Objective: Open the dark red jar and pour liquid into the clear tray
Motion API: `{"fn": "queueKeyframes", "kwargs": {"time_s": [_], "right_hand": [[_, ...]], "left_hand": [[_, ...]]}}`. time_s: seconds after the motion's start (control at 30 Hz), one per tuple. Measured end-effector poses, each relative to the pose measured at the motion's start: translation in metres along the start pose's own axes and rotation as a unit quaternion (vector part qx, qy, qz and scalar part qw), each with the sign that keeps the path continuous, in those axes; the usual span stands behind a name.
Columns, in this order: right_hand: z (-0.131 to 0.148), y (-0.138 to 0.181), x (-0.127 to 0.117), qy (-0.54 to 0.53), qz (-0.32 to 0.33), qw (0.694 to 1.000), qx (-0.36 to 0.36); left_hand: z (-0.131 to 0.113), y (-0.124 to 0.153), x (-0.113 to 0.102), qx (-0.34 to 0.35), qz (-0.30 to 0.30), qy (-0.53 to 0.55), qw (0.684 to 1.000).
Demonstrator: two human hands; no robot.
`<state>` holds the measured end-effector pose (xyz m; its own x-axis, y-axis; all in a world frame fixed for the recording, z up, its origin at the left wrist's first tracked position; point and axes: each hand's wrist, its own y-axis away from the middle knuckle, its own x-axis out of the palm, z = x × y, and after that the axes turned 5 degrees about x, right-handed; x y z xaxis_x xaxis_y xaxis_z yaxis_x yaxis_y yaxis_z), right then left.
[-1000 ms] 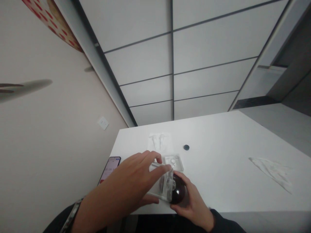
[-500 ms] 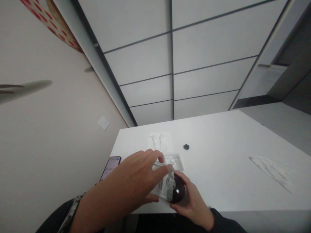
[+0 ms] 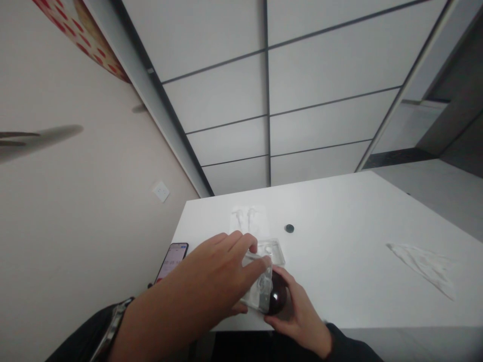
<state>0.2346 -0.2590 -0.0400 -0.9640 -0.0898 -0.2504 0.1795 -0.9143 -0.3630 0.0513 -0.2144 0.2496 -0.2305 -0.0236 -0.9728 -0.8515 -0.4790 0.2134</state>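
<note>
My left hand (image 3: 222, 264) is closed around a clear plastic box (image 3: 263, 294), with thumb and fingers on its upper part. The box is tilted, and a grey strip shows along its lower edge. Beside it, my right hand (image 3: 302, 319) grips a shiny dark reddish-brown rounded object (image 3: 279, 295), whose exact kind I cannot tell. The box's right end meets this object. Much of the box is hidden behind my left hand. Just beyond the hands lies a shallow clear plastic tray (image 3: 279, 255) on the white table (image 3: 339, 251).
Two white stemmed pieces lie on a white sheet (image 3: 243, 218) behind the hands. A small dark disc (image 3: 289, 228) sits farther right. A phone (image 3: 172, 259) lies by the left table edge. A crumpled white sheet (image 3: 422, 266) is at the right.
My left hand and the clear box have shifted very slightly to the right and tilted a little. My right hand and the dark object are almost unmoved.
</note>
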Motion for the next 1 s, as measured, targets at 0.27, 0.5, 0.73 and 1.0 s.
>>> {"fn": "queueKeyframes", "kwargs": {"time_s": [0.27,0.5,0.73,1.0], "right_hand": [[-0.002,0.001,0.001,0.008,0.007,1.000,0.015],[-0.003,0.001,0.001,0.003,0.001,1.000,0.005],[0.001,0.000,0.002,-0.007,-0.007,1.000,-0.011],[0.007,-0.006,0.001,-0.034,0.004,0.999,0.007]], "left_hand": [[-0.004,-0.004,-0.006,0.002,0.007,-0.014,1.000],[-0.004,-0.006,-0.004,0.015,-0.004,-0.045,0.999],[-0.007,-0.008,-0.006,0.026,-0.021,-0.049,0.998],[0.006,0.011,0.018,0.007,-0.069,0.008,0.998]]}}
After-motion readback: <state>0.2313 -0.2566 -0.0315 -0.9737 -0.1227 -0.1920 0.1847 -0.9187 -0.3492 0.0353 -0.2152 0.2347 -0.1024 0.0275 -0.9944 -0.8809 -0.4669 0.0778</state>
